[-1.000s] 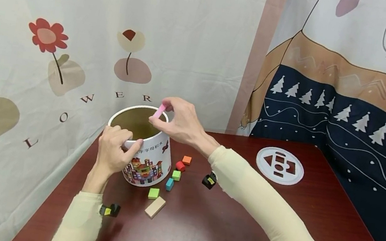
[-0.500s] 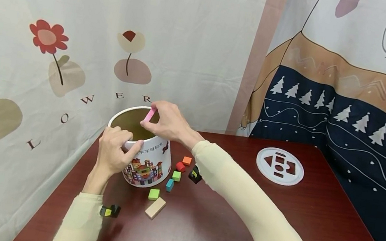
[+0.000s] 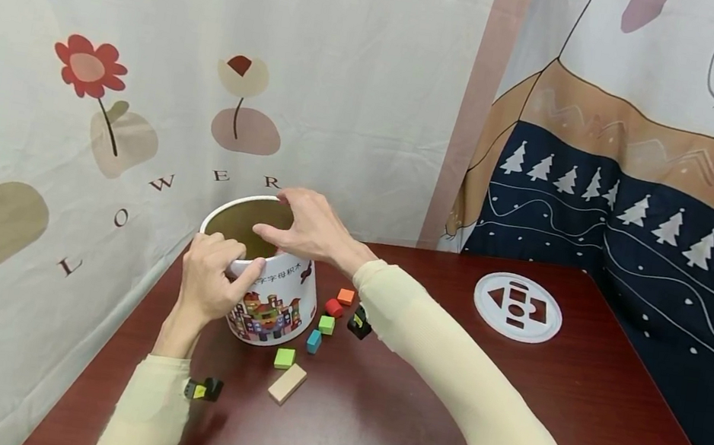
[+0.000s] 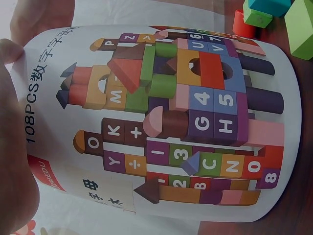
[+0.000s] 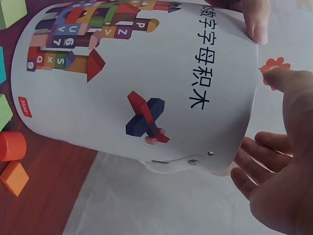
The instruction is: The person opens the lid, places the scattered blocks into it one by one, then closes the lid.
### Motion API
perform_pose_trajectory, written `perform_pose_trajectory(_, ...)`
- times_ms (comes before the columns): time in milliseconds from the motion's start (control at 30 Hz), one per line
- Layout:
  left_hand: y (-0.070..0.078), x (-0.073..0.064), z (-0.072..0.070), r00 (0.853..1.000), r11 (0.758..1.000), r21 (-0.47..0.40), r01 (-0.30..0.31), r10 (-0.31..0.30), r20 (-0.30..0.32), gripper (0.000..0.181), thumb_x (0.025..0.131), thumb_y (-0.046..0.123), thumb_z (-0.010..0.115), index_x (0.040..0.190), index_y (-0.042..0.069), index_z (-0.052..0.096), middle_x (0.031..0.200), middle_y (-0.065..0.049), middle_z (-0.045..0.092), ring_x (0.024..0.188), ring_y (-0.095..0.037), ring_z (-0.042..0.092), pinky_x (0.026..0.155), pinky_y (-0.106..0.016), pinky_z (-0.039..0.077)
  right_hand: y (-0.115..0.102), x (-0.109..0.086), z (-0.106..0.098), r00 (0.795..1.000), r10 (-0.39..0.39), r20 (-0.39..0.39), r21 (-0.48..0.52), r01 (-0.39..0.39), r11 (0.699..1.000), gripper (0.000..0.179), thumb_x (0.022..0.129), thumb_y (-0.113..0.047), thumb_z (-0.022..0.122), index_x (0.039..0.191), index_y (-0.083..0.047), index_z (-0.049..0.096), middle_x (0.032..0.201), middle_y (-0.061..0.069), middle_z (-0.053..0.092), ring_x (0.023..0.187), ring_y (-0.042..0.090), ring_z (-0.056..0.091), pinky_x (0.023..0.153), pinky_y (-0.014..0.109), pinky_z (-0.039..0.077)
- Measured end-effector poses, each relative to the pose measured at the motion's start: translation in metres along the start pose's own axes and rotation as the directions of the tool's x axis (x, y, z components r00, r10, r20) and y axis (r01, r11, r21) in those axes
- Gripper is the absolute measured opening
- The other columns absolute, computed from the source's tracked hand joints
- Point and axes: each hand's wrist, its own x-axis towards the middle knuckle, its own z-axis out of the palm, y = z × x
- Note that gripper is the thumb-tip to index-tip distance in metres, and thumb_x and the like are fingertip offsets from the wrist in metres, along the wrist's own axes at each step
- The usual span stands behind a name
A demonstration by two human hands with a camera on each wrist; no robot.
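Observation:
A white printed bucket (image 3: 274,310) of toy blocks stands on the dark red table. My left hand (image 3: 210,277) grips its near rim, thumb outside and fingers over the edge. Over the mouth, my right hand (image 3: 314,228) has thumb and fingertips spread apart with nothing pinched between them. In the right wrist view the right hand (image 5: 274,181) reaches over the rim, some fingers hidden behind it. Beside the bucket lie a red cylinder block (image 3: 333,307), an orange block (image 3: 345,297), a green cube (image 3: 326,325) and a blue block (image 3: 314,341).
Closer to me lie another green block (image 3: 284,358) and a plain wooden block (image 3: 287,384). A round white lid with shaped cut-outs (image 3: 517,306) rests at the table's back right. Printed curtains (image 3: 361,100) hang behind and beside the table.
My right hand moved left over the bucket's mouth with a pink block, then let go of it; the block is out of sight. The left hand keeps its grip on the rim.

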Motion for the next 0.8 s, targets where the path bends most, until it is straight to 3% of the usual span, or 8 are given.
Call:
perform_pose_trajectory(133, 0.001, 0.000, -0.001, 1.000, 1.000, 0.017, 0.002, -0.002, 0.015, 0.046, 0.096, 0.040, 0.063, 0.064, 0.010, 0.048, 0.056, -0.005, 0.044, 0.059, -0.026, 0.039, 0.075, -0.051, 0.036, 0.000, -0.001, 0.000, 1.000, 0.019, 0.020, -0.001, -0.019, 1.000, 0.078, 0.104, -0.055, 0.070, 0.165, -0.008, 0.053, 0.167, 0.012, 0.061, 0.157, 0.030, 0.056, 0.132, 0.045, 0.045)
perform_pose_trajectory(267, 0.001, 0.001, -0.001, 1.000, 1.000, 0.007, -0.003, 0.003, -0.008, 0.046, 0.094, 0.039, 0.063, 0.063, 0.011, 0.046, 0.056, -0.005, 0.043, 0.059, -0.026, 0.039, 0.074, -0.051, 0.035, 0.001, -0.002, 0.001, 0.999, 0.029, 0.040, -0.003, -0.029, 1.000, 0.081, 0.106, -0.058, 0.066, 0.170, -0.011, 0.047, 0.173, 0.010, 0.054, 0.163, 0.031, 0.051, 0.135, 0.046, 0.041)
perform_pose_trajectory(567, 0.000, 0.001, -0.001, 1.000, 1.000, 0.005, 0.002, -0.002, -0.004, 0.046, 0.094, 0.039, 0.063, 0.063, 0.011, 0.046, 0.056, -0.005, 0.043, 0.059, -0.026, 0.039, 0.074, -0.051, 0.035, 0.004, -0.005, 0.002, 0.998, -0.007, 0.067, 0.008, 0.006, 1.000, 0.083, 0.106, -0.061, 0.063, 0.171, -0.014, 0.044, 0.175, 0.008, 0.051, 0.163, 0.030, 0.049, 0.134, 0.050, 0.042)
perform_pose_trajectory(800, 0.000, 0.000, -0.001, 1.000, 1.000, 0.001, 0.006, -0.006, 0.003, 0.046, 0.094, 0.039, 0.063, 0.063, 0.009, 0.047, 0.056, -0.005, 0.043, 0.059, -0.025, 0.038, 0.074, -0.051, 0.035, 0.006, -0.015, -0.003, 0.998, -0.006, 0.068, 0.061, 0.001, 0.998, 0.083, 0.105, -0.060, 0.064, 0.172, -0.016, 0.043, 0.178, 0.007, 0.048, 0.167, 0.032, 0.043, 0.138, 0.056, 0.034)
